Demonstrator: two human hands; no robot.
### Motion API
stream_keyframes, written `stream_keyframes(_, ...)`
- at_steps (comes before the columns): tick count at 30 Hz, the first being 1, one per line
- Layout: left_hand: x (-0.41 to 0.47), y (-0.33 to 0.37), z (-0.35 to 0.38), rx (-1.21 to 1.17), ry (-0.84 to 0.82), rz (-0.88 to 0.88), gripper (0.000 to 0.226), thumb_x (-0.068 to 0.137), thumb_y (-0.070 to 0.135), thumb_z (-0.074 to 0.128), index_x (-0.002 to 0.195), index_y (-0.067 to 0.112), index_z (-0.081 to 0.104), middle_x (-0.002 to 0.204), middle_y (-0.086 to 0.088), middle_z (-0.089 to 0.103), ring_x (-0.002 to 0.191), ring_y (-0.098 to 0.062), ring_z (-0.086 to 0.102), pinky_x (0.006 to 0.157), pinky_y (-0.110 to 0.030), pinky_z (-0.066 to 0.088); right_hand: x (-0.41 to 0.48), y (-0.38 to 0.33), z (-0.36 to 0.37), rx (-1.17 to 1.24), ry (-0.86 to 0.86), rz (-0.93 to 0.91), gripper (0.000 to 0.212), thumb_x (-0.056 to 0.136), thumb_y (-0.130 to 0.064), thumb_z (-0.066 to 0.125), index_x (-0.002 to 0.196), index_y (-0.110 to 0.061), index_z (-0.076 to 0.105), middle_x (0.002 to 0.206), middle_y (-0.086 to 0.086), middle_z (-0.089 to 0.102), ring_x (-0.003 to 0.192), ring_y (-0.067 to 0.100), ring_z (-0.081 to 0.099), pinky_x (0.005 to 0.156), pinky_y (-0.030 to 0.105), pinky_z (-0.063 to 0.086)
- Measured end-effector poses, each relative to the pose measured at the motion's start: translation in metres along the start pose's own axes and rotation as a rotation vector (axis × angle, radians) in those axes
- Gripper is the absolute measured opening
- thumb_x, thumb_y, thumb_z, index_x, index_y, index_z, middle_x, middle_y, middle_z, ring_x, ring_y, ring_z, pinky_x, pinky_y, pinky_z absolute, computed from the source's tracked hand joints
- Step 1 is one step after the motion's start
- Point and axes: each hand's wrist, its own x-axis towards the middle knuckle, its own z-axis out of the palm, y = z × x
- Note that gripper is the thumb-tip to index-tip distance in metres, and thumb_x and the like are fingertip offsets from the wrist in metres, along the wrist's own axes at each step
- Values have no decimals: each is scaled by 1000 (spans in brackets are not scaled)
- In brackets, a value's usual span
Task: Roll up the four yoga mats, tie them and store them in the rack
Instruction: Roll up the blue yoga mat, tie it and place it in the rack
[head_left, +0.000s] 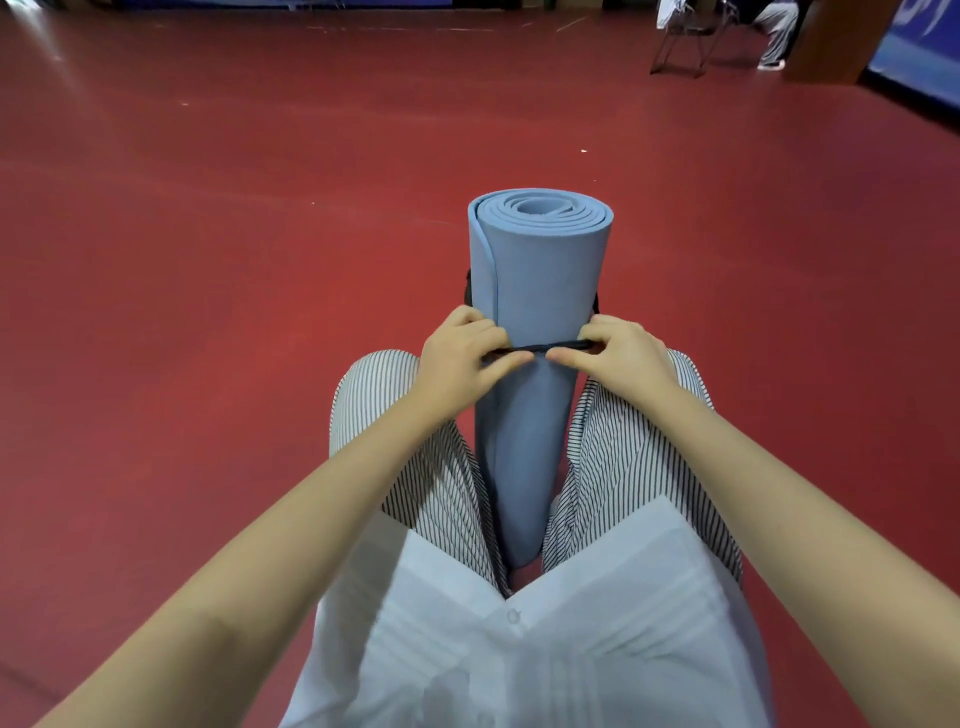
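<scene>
Holds the rolled blue mat (537, 270) upright between the knees in striped trousers (623, 441), over the red floor (208, 260) — pinches the black cord (550, 347) stretched taut across its front, left hand (460, 358) fingers (506, 364) curled on one end, right hand (621, 353) fingers on the other.

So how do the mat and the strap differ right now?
The mat is light blue and thick, while the strap is black and thin. The mat stands upright, but the strap runs level across its front. The mat is rolled into a spiral, whereas the strap is pulled straight between the left hand and the right hand, which both pinch it. Each is plain, in one colour.
</scene>
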Motion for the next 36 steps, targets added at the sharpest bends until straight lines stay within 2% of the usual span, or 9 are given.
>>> stream_keyframes(8,-4,-9,-3,-37,-161,-222,58,74,66,44,64,13,66,63,7,59,77,-11,50,61,-29,40,14,0,-1,-78,-207,202,64,70,-75,58,80,-12,70,68,0,63,67,17,57,64,29,41)
stream_keyframes(13,-1,-22,-12,-82,-269,-458,67,70,74,50,48,10,50,47,-2,47,51,-12,42,53,-31,30,25,-8,17,-13,-337,272,76,64,-79,56,71,-3,62,65,-1,51,64,19,52,63,30,36)
stream_keyframes(16,1,-26,-15,-131,-336,-581,61,75,61,68,43,14,47,39,5,38,43,-10,37,52,-28,31,28,-13,21,2,-412,282,70,49,-88,49,66,-20,56,66,-1,53,65,18,54,69,31,42)
stream_keyframes(21,6,-27,-9,-171,-488,-686,55,69,63,71,65,8,71,68,-11,68,61,-17,57,62,-32,46,35,-3,19,-2,-513,299,86,36,-89,50,66,-13,72,82,-4,71,89,19,65,92,40,48)
stream_keyframes(24,0,-24,-1,-146,-615,-706,60,69,65,69,68,4,68,58,-8,56,55,-16,46,58,-29,38,25,5,18,-30,-570,296,80,41,-88,53,67,-15,74,83,-1,72,89,18,65,93,40,48)
stream_keyframes(28,-2,-22,0,-136,-565,-678,63,72,68,64,66,6,69,54,1,51,53,-14,45,56,-28,35,23,9,17,91,-556,337,69,76,-76,46,71,-14,75,85,-3,71,93,15,62,100,36,41)
stream_keyframes(30,-4,-21,-2,-122,-526,-646,61,75,67,62,58,9,65,51,2,50,57,-15,46,58,-28,35,22,9,19,87,-486,327,65,77,-75,46,66,-17,72,80,-6,69,89,15,61,95,36,43)
stream_keyframes(32,-7,-21,-2,-30,-458,-564,52,80,63,61,54,18,61,51,6,49,75,-15,47,68,-29,34,16,9,24,-40,-323,263,58,78,-72,51,67,-17,68,75,-7,63,86,17,56,83,33,42)
stream_keyframes(36,-9,-21,2,44,-361,-554,40,78,61,64,74,22,70,80,8,62,110,-15,38,86,-31,22,11,9,36,-69,-47,81,42,80,-56,63,76,-14,68,90,-5,66,110,21,41,84,28,26)
